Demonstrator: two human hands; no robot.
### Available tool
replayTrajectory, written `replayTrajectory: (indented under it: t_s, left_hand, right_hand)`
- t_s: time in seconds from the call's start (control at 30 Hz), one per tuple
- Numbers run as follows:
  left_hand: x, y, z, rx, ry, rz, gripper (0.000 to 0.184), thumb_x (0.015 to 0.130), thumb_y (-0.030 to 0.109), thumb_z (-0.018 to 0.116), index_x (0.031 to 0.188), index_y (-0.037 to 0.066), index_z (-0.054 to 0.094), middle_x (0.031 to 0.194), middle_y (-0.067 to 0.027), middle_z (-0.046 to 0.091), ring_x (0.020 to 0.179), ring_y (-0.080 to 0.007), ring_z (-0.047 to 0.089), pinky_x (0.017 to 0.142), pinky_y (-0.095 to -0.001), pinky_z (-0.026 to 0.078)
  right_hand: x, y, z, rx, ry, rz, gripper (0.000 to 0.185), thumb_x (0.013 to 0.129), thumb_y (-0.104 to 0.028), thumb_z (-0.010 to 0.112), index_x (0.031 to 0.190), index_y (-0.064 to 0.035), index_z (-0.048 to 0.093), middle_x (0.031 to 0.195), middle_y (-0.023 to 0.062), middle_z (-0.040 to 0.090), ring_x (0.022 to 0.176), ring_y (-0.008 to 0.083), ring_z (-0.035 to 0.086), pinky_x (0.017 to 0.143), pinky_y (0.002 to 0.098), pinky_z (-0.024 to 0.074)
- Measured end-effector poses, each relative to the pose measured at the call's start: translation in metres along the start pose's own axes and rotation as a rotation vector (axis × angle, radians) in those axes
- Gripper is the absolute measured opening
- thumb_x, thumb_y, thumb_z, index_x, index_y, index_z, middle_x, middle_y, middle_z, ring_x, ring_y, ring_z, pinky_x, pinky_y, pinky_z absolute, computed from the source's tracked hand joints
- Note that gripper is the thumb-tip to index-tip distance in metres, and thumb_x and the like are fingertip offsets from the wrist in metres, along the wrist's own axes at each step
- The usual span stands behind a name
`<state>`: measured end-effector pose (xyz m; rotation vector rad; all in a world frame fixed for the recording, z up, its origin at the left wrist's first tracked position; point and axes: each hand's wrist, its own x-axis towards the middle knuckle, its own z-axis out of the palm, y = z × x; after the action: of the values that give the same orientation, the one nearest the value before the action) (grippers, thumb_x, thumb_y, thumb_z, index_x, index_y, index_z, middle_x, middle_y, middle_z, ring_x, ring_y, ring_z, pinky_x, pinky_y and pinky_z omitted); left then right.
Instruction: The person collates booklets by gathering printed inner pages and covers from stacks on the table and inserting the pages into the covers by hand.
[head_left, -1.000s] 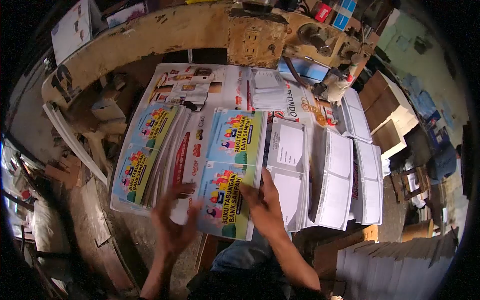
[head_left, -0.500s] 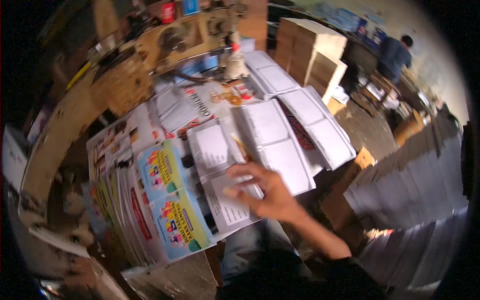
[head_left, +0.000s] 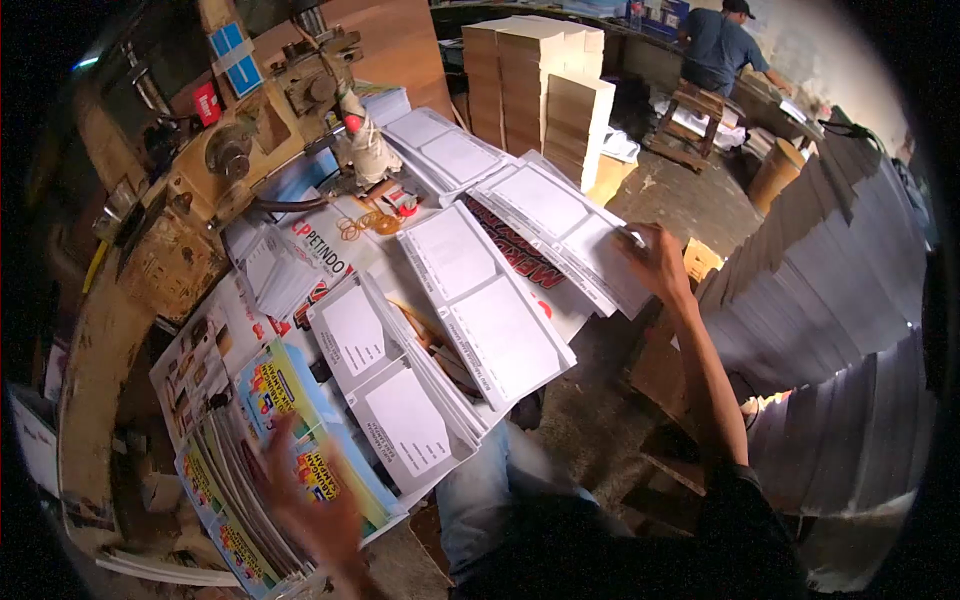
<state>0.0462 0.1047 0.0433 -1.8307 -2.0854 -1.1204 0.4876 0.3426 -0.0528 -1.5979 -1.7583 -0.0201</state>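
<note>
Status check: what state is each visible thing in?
Left hand: blurred, over the colour covers
Right hand: at the edge of the far-right form stack, grip unclear
Colour covers: printed side up
Far-right form stack: sheets offset
Rubber bands: loose on the banner
Tall cream stacks: standing, heights uneven

White printed sheets (head_left: 550,210) lie stacked at the right edge of the surface (head_left: 215,330). Blue-and-yellow covers (head_left: 265,390) lie face up by its near edge, partly hidden.
</note>
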Motion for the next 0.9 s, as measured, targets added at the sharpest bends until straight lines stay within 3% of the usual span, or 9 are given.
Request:
replayTrajectory:
  t_s: [0.03, 0.2, 0.33, 0.4, 0.67, 0.73, 0.77, 0.87, 0.9]
  left_hand:
    - [0.001, 0.014, 0.037, -0.233, -0.091, 0.012, 0.037, 0.085, 0.010, 0.072, 0.118, 0.000, 0.062, 0.128, -0.0199, 0.060, 0.119, -0.0354, 0.058, 0.098, -0.0445, 0.048]
    - [0.020, 0.093, 0.146, -0.564, -0.448, 0.382, 0.033, 0.078, 0.016, 0.081, 0.102, 0.000, 0.065, 0.128, -0.0225, 0.059, 0.121, -0.0394, 0.055, 0.104, -0.0470, 0.043]
    - [0.018, 0.100, 0.174, -0.564, -0.553, 0.298, 0.043, 0.071, 0.019, 0.087, 0.104, 0.001, 0.066, 0.134, -0.0245, 0.057, 0.126, -0.0374, 0.055, 0.104, -0.0408, 0.045]
    - [0.018, 0.094, 0.178, -0.634, -0.692, 0.142, 0.037, 0.074, 0.016, 0.084, 0.098, -0.001, 0.062, 0.133, -0.0283, 0.054, 0.124, -0.0457, 0.050, 0.103, -0.0487, 0.044]
    - [0.005, 0.102, 0.176, -0.469, -0.545, 0.471, 0.020, 0.090, 0.010, 0.066, 0.107, 0.000, 0.062, 0.130, -0.0261, 0.058, 0.120, -0.0434, 0.056, 0.113, -0.0488, 0.033]
    - [0.002, 0.107, 0.171, -0.394, -0.564, 0.445, 0.016, 0.092, 0.006, 0.060, 0.107, 0.000, 0.059, 0.119, -0.0246, 0.063, 0.112, -0.0419, 0.060, 0.105, -0.0502, 0.042]
    - [0.000, 0.109, 0.166, -0.461, -0.539, 0.335, 0.014, 0.094, 0.004, 0.056, 0.107, -0.001, 0.056, 0.106, -0.0214, 0.066, 0.100, -0.0380, 0.065, 0.090, -0.0468, 0.050]
    - [-0.008, 0.117, 0.142, -0.575, -0.376, 0.033, 0.011, 0.096, 0.003, 0.055, 0.107, 0.000, 0.054, 0.098, -0.0207, 0.068, 0.090, -0.0342, 0.069, 0.077, -0.0390, 0.053]
    - [-0.012, 0.114, 0.140, -0.616, -0.219, 0.065, 0.010, 0.098, 0.003, 0.053, 0.107, 0.000, 0.052, 0.092, -0.0197, 0.068, 0.082, -0.0263, 0.070, 0.073, -0.0322, 0.051]
  right_hand:
    - [-0.006, 0.000, -0.006, 0.055, 0.046, 0.043, 0.036, 0.078, -0.021, 0.079, 0.105, 0.0005, 0.069, 0.100, 0.0228, 0.069, 0.093, 0.0379, 0.067, 0.083, 0.0406, 0.0521]
    - [-0.015, -0.017, -0.052, -0.019, 0.176, 0.039, 0.030, 0.076, -0.017, 0.079, 0.096, 0.0015, 0.069, 0.083, 0.0215, 0.068, 0.078, 0.0371, 0.068, 0.072, 0.0403, 0.0525]
    - [-0.017, -0.026, -0.091, -0.008, -0.100, 0.251, 0.026, 0.074, -0.014, 0.081, 0.082, 0.0008, 0.060, 0.075, 0.0152, 0.066, 0.064, 0.0254, 0.061, 0.061, 0.0380, 0.0472]
    - [-0.020, -0.018, -0.099, 0.267, -0.207, 0.298, 0.028, 0.076, -0.017, 0.080, 0.091, 0.0004, 0.063, 0.076, 0.0131, 0.067, 0.067, 0.0203, 0.061, 0.063, 0.0356, 0.0481]
    - [-0.016, -0.017, -0.078, 0.316, -0.195, 0.303, 0.028, 0.084, -0.015, 0.076, 0.103, 0.0030, 0.066, 0.085, 0.0130, 0.069, 0.077, 0.0160, 0.064, 0.070, 0.0299, 0.0491]
    - [-0.015, -0.010, -0.068, 0.305, -0.183, 0.335, 0.031, 0.086, -0.015, 0.074, 0.111, 0.0020, 0.065, 0.091, 0.0124, 0.070, 0.082, 0.0156, 0.064, 0.074, 0.0292, 0.0487]
    - [-0.015, -0.007, -0.067, 0.302, -0.189, 0.331, 0.031, 0.086, -0.015, 0.074, 0.111, 0.0020, 0.065, 0.091, 0.0124, 0.070, 0.082, 0.0156, 0.064, 0.074, 0.0292, 0.0487]
    - [-0.016, -0.015, -0.067, 0.526, -0.218, 0.300, 0.038, 0.088, -0.015, 0.073, 0.121, 0.0007, 0.061, 0.099, 0.0121, 0.070, 0.089, 0.0148, 0.063, 0.079, 0.0282, 0.0480]
    - [-0.019, -0.020, -0.065, 0.578, -0.149, 0.374, 0.040, 0.089, -0.014, 0.072, 0.124, 0.0001, 0.059, 0.102, 0.0118, 0.070, 0.092, 0.0147, 0.062, 0.082, 0.0279, 0.0475]
